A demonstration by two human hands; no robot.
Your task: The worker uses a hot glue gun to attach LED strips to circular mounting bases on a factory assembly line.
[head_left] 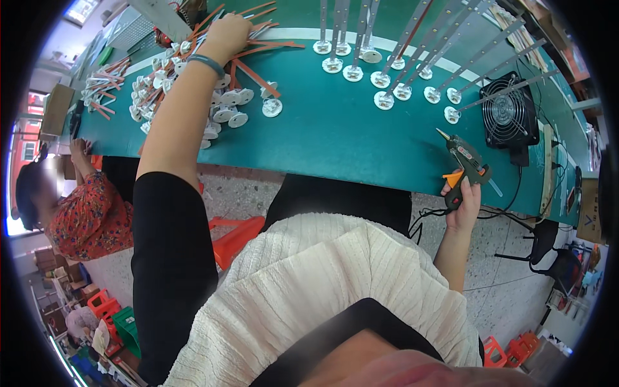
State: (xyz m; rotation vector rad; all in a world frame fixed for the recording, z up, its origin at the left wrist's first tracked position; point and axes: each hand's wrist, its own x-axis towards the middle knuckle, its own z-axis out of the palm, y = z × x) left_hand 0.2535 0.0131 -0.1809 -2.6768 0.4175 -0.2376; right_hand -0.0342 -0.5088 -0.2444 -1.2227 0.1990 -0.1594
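Here, the glue gun (465,158) seemingly overhangs the edge (348,180), open tabletop (329,132) leftward.

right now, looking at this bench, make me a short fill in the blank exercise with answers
1. The hand holding the glue gun is the person's ____ one.
2. The other hand is at the orange strips; the round discs nearby are coloured ____.
3. The tabletop is coloured ____.
4. The frame of the fan is coloured ____.

Missing words: right; white; green; black
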